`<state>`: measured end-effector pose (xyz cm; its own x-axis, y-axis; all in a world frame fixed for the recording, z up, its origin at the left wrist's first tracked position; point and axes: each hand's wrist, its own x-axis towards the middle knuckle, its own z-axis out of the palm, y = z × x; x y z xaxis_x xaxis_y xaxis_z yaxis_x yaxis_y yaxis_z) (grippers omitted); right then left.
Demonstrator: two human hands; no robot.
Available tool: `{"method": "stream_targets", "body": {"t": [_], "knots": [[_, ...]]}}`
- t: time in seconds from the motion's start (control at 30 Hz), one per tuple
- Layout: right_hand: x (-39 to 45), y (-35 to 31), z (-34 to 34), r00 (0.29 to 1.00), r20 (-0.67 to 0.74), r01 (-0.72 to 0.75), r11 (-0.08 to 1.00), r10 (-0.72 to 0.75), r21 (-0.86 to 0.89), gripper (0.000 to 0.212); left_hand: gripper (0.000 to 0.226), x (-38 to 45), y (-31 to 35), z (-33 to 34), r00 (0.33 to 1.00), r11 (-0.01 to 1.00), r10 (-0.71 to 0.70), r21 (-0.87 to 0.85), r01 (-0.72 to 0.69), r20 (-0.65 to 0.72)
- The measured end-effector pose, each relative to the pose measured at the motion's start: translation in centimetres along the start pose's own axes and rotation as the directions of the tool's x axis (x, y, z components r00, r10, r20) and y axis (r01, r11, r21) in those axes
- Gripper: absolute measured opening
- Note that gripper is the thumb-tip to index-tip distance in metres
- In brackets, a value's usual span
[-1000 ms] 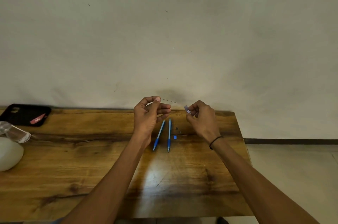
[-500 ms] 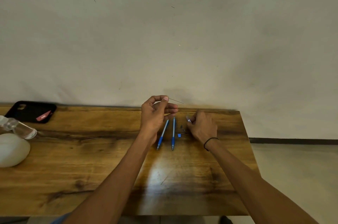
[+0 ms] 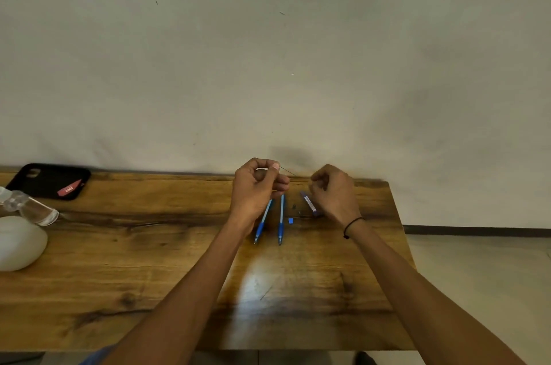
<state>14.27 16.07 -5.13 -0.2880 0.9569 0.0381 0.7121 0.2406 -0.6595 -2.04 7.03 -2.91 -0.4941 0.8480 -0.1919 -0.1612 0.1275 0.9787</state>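
My left hand (image 3: 258,186) is raised above the wooden table (image 3: 149,260) and pinches a thin pencil lead (image 3: 287,171) between thumb and forefinger. The lead points right. Two blue mechanical pencils (image 3: 281,218) lie side by side below that hand, tips toward me. A small blue lead case (image 3: 310,203) lies on the table beside them. My right hand (image 3: 335,192) hovers just right of the case with fingers loosely curled, holding nothing that shows. A tiny blue cap (image 3: 291,220) and small dark bits (image 3: 294,206) lie between the pencils and the case.
At the far left lies a black phone (image 3: 49,181) with a red tag on it. Nearer are a clear bottle (image 3: 29,206) on its side and a white rounded object (image 3: 18,242). A wall runs behind the table, whose right edge drops to the floor.
My right hand lowered the lead case to the table and let go of it. My left hand kept its pinch on the lead.
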Motion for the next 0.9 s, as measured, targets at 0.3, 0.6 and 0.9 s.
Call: {"method": "stream_targets", "body": {"t": [0.3,0.6,0.9], "knots": [[0.3,-2.3,-2.9,0.955,0.197,0.148,0.934,-0.220,0.326,0.004,0.006,-0.1,-0.7,0.1,0.990,0.903,0.108,0.406,-0.138,0.096],[0.0,-2.6,-2.1,0.942,0.268,0.143,0.963,-0.204,0.231,0.003,0.008,-0.2,-0.8,0.3,0.982,0.845,0.127,0.502,-0.183,0.143],[0.2,-2.5,-1.7,0.959,0.259,0.040,0.959,-0.116,0.281,0.008,0.014,0.5,-1.2,-0.5,0.987,0.871,0.115,0.466,-0.155,0.115]]}}
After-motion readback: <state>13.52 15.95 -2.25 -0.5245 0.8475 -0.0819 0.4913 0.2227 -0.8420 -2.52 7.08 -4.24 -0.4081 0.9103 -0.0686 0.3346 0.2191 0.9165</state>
